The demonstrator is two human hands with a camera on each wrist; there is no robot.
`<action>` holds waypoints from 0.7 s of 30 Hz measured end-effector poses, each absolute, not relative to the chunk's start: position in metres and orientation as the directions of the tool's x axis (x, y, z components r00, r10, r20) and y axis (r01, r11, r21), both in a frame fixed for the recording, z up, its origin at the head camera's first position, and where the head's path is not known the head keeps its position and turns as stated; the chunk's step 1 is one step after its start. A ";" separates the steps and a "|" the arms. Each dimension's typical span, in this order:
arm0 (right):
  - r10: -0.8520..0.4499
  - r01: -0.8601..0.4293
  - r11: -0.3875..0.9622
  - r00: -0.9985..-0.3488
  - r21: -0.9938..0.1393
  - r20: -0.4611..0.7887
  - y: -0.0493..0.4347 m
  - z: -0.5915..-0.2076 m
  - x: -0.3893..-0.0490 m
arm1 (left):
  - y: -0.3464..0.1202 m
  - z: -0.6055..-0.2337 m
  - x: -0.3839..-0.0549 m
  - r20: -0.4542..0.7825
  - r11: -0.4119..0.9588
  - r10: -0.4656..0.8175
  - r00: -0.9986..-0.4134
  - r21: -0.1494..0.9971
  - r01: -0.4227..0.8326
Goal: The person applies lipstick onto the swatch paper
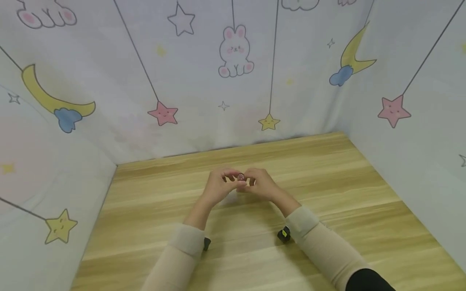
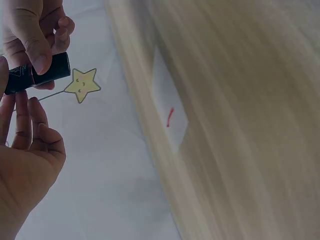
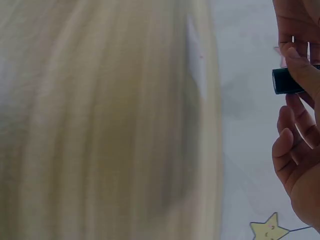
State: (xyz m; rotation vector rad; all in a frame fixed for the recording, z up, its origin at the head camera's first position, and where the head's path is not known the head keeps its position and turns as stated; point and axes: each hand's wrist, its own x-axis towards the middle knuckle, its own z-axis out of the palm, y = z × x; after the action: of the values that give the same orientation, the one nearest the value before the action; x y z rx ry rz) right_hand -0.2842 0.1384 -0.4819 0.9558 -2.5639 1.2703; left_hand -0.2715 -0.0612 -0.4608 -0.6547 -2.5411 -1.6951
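Observation:
In the head view, my left hand (image 1: 218, 188) and right hand (image 1: 263, 184) meet above the middle of the table, fingertips around a small lipstick (image 1: 241, 177). The left wrist view has it as a dark, shiny tube (image 2: 57, 70), pinched by the right hand at the upper left. Left-hand fingers hold its other end, partly cut off by the frame. One dark end (image 3: 284, 81) also shows in the right wrist view. Beyond the hands, a white sheet of paper (image 2: 167, 95) bears a short red mark (image 2: 170, 117).
The wood-grain table (image 1: 327, 169) is bounded by pale fabric walls (image 1: 204, 89) printed with stars, moons and a rabbit. A small black device (image 1: 284, 234) sits by the right cuff; part of another dark one (image 1: 206, 243) shows by the left cuff.

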 end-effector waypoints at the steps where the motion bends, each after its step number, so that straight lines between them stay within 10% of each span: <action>1: -0.489 -0.572 0.471 -0.803 -0.672 0.341 0.139 -0.486 -0.283 | -0.060 -0.466 -0.271 0.223 0.334 0.337 -0.915 0.880 0.338; 21: -0.452 -0.475 0.660 -0.870 -0.582 0.197 0.141 -0.517 -0.283 | -0.045 -0.497 -0.274 0.098 0.508 0.344 -0.934 0.817 0.273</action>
State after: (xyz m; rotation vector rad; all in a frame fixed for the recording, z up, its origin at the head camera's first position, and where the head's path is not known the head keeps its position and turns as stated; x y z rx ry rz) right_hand -0.2833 0.1408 -0.5171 0.7902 -2.8302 1.0075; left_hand -0.2741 -0.0452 -0.4974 -0.5718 -2.7943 -1.4910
